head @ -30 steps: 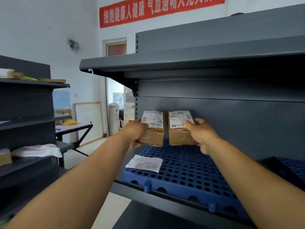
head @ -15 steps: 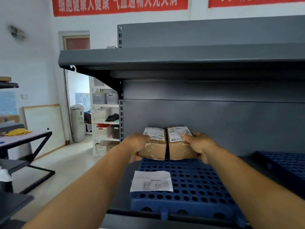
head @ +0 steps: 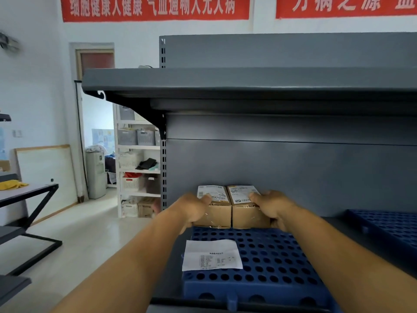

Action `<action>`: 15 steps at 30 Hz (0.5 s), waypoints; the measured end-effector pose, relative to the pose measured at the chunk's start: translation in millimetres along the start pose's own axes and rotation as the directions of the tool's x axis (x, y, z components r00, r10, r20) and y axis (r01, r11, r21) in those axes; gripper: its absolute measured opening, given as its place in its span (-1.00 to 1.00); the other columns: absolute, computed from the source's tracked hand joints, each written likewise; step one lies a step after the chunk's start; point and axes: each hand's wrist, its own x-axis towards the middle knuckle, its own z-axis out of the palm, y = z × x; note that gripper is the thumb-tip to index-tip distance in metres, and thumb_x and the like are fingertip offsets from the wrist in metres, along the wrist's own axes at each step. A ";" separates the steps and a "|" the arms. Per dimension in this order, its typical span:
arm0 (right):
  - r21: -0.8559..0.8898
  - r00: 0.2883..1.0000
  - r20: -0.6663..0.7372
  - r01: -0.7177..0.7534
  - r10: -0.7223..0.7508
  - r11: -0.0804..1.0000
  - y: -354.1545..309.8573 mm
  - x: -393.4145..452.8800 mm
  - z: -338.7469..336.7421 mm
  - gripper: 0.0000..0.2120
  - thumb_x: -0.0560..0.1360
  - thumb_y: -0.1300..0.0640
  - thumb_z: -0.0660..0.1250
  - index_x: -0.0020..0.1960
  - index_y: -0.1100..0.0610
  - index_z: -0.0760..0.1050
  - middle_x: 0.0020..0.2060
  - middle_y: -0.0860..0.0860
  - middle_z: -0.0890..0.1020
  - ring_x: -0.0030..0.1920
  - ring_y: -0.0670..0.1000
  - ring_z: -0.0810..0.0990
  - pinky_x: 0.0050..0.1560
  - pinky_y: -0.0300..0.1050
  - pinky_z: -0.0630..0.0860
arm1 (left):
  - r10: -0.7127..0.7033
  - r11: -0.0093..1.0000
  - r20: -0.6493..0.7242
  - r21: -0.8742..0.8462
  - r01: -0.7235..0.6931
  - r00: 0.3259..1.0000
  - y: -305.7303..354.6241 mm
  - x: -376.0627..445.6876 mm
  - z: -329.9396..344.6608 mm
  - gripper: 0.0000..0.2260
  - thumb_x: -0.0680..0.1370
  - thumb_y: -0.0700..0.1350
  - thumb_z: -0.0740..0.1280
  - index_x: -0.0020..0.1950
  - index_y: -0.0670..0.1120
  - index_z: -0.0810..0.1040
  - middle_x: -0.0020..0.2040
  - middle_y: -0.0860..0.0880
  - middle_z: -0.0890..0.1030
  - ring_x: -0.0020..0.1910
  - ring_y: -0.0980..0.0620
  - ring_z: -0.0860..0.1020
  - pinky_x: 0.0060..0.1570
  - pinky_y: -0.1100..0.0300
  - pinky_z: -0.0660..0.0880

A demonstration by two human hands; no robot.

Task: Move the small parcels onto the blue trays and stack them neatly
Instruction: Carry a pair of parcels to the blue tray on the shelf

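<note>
A loose paper slip (head: 212, 255) lies near the front left corner of the blue tray (head: 277, 263) on the grey shelf (head: 248, 82). Further in, at the tray's back edge against the shelf's rear wall, two small parcels sit side by side and touching: the left hand (head: 191, 207) grips the left parcel (head: 215, 211), thumb on its label, and the right hand (head: 274, 205) grips the right parcel (head: 247, 210) likewise. This looks like the placing step; next, probably square them up, let go, and fetch more. A second blue tray (head: 388, 224) lies at the right edge
</note>
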 end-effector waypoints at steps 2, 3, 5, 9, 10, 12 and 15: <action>-0.040 1.000 0.018 0.006 -0.005 0.999 -2.1 -3.1 -0.7 -0.48 0.52 -0.09 0.30 0.36 0.21 0.38 0.23 0.14 0.54 0.18 0.13 0.54 0.23 0.09 0.50 | 0.025 0.998 0.012 0.051 -0.025 1.000 0.6 -5.2 -0.3 -0.43 0.57 0.19 0.20 0.44 -0.16 0.33 0.43 -0.12 0.39 0.25 -0.10 0.48 0.13 0.13 0.41; -0.061 0.999 0.030 0.015 -0.013 0.998 -2.9 -4.8 -1.3 -0.42 0.48 -0.10 0.36 0.37 0.19 0.35 0.25 0.13 0.53 0.20 0.14 0.53 0.23 0.10 0.49 | 0.060 0.997 0.024 0.046 -0.061 0.998 0.8 -7.0 -0.4 -0.46 0.56 0.15 0.26 0.42 -0.15 0.35 0.41 -0.10 0.42 0.25 -0.07 0.48 0.14 0.15 0.39; -0.097 0.997 0.067 0.040 -0.033 0.995 -3.2 -6.0 -3.1 -0.30 0.37 -0.06 0.49 0.39 0.15 0.32 0.28 0.11 0.52 0.24 0.13 0.51 0.26 0.10 0.47 | 0.135 0.991 0.054 0.016 -0.136 0.989 1.0 -8.2 -0.6 -0.52 0.53 -0.02 0.38 0.40 -0.10 0.36 0.36 -0.03 0.46 0.20 0.03 0.44 0.14 0.24 0.33; -0.187 0.988 0.136 0.094 -0.069 0.978 -4.2 -11.9 -3.3 -0.16 0.31 0.13 0.56 0.48 0.12 0.22 0.34 0.08 0.46 0.30 0.08 0.44 0.35 0.00 0.38 | 0.152 0.985 0.070 0.073 -0.157 0.986 1.2 -8.5 -2.7 -0.37 0.50 -0.11 0.42 0.50 -0.10 0.24 0.43 -0.05 0.39 0.28 0.03 0.41 0.23 0.23 0.29; -0.210 0.988 0.135 0.096 -0.069 0.973 -4.1 -12.8 -2.6 -0.11 0.32 0.14 0.56 0.51 0.12 0.16 0.38 0.08 0.41 0.33 0.08 0.41 0.38 -0.02 0.34 | 0.148 0.983 0.063 0.098 -0.153 0.987 0.6 -7.4 -2.8 -0.34 0.50 -0.10 0.42 0.53 -0.09 0.20 0.44 -0.06 0.37 0.34 -0.01 0.40 0.27 0.21 0.29; -0.242 0.988 0.132 0.106 -0.075 0.964 -3.8 -15.0 -2.3 -0.11 0.36 0.17 0.53 0.54 0.12 0.09 0.44 0.08 0.34 0.38 0.08 0.36 0.40 -0.10 0.29 | 0.149 0.978 0.047 0.138 -0.154 0.988 -1.2 -4.5 -3.0 -0.33 0.50 -0.10 0.42 0.54 -0.08 0.19 0.43 -0.07 0.40 0.33 -0.04 0.42 0.28 0.19 0.32; -0.259 0.988 0.122 0.125 -0.097 0.958 -3.2 -18.5 -4.2 -0.17 0.40 0.20 0.49 0.53 0.14 0.10 0.43 0.08 0.34 0.37 0.07 0.36 0.36 -0.15 0.29 | 0.161 0.973 0.035 0.160 -0.164 0.986 -3.0 -2.7 -4.6 -0.35 0.49 -0.11 0.43 0.52 -0.09 0.23 0.38 -0.08 0.45 0.24 -0.04 0.48 0.25 0.17 0.42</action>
